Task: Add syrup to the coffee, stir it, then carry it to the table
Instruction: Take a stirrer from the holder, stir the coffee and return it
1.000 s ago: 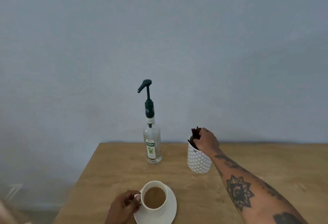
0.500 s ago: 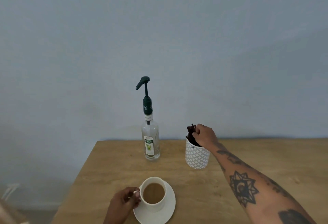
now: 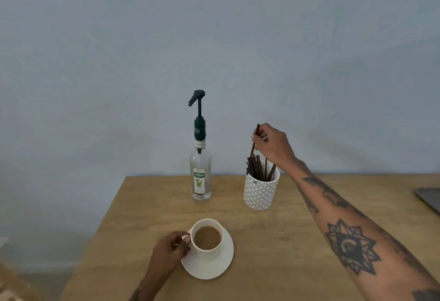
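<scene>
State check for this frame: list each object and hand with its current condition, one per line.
Syrup bottle: upright, pump on, untouched.
Stirrer holder: upright, holding dark sticks.
Stirrer: pinched, partly lifted out.
Coffee cup: on saucer, holding coffee.
Left hand: pinches cup handle.
Right hand: pinches stirrer.

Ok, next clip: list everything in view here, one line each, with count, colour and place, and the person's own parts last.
Clear glass syrup bottle with dark green pump: one, far side of the table.
White patterned ceramic holder: one, right of the bottle, holding dark brown stir sticks, too many to count.
Single dark brown stir stick: one, lifted partly out of the holder.
White ceramic cup of light brown coffee: one, on the saucer.
White round saucer: one, near edge.
Light wooden table: one, against a pale blue-grey wall.
Dark grey flat object: one, right edge, cut off.
Left hand: at the cup's handle.
Right hand: tattooed forearm, pinches the lifted stick.
</scene>
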